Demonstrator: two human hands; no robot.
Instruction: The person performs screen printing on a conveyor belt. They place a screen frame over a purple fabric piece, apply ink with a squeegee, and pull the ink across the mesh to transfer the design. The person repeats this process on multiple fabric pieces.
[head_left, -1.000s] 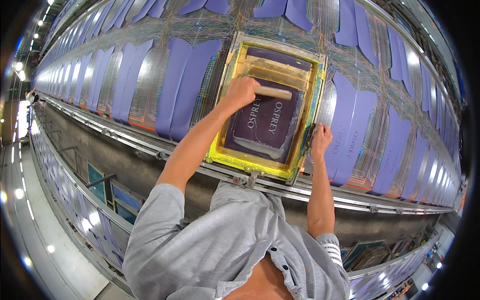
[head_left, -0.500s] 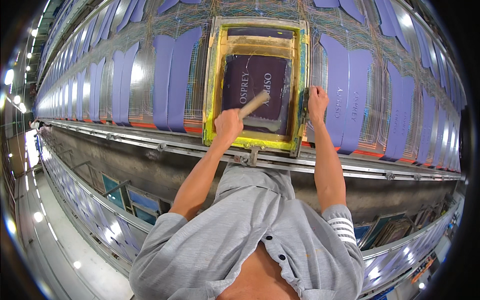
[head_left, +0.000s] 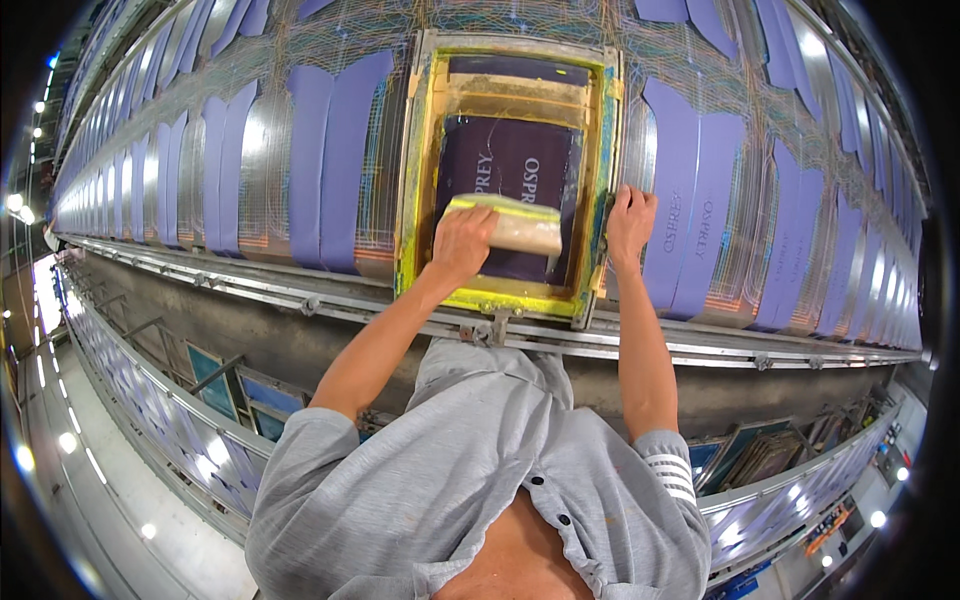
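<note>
A screen-printing frame (head_left: 425, 150), its rim stained yellow, rests on the long table in front of me. Inside it, the dark purple mesh area (head_left: 510, 150) shows pale lettering. My left hand (head_left: 466, 243) is closed around a wide, cream-coloured squeegee (head_left: 527, 230), which lies crosswise over the nearer half of the mesh and covers part of the lettering. The squeegee's lower edge is hidden. At the frame's right side, my right hand (head_left: 630, 225) has its fingers curled on the outer edge; the exact spot they grip is partly hidden.
Pairs of purple fabric pieces (head_left: 340, 165) lie along the table on both sides of the frame; printed pieces (head_left: 690, 200) are to the right. A metal rail (head_left: 680, 345) runs along the near edge. Several framed screens (head_left: 212, 380) stand on a lower rack.
The squeegee has turned from a slanted, handle-up position to lying broadly across the mesh. My right hand has stayed at the frame's right edge. The whole view has shifted slightly.
</note>
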